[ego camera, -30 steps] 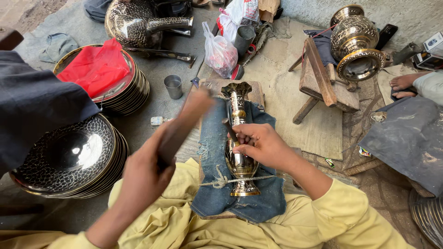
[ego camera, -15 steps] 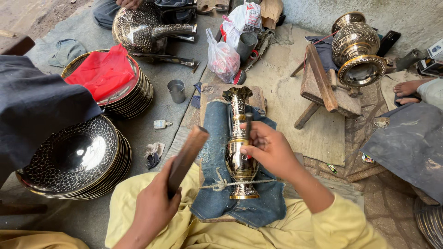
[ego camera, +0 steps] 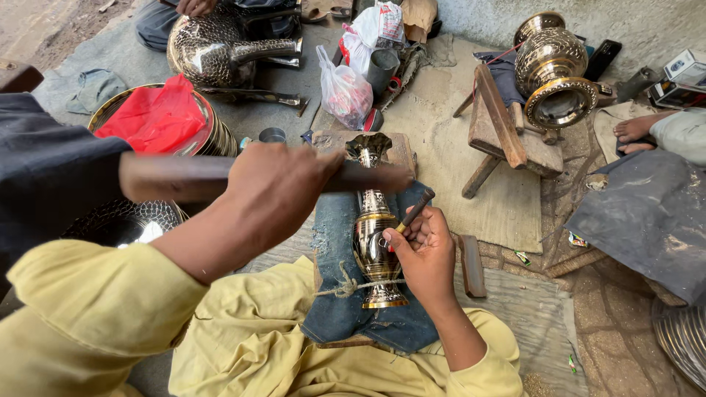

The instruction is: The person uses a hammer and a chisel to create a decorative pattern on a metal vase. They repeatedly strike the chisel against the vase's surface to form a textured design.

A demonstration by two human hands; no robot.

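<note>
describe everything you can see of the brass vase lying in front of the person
The brass vase is shiny golden metal with a flared, wavy mouth, a narrow patterned neck, a rounded belly and a ringed foot. It lies on its side on blue denim cloth over a wooden board, mouth pointing away from the person. A string crosses it near the foot. The right hand rests against its belly, holding a small chisel to it.

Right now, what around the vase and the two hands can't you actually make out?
- Head view: the wooden bar in the left hand is motion-blurred; its outline is unclear.
- The chisel tip is hidden by the right hand, so contact with the vase can't be confirmed.
- The bar crosses the vase's neck.
- The dark dish is partly behind the left arm.
</note>
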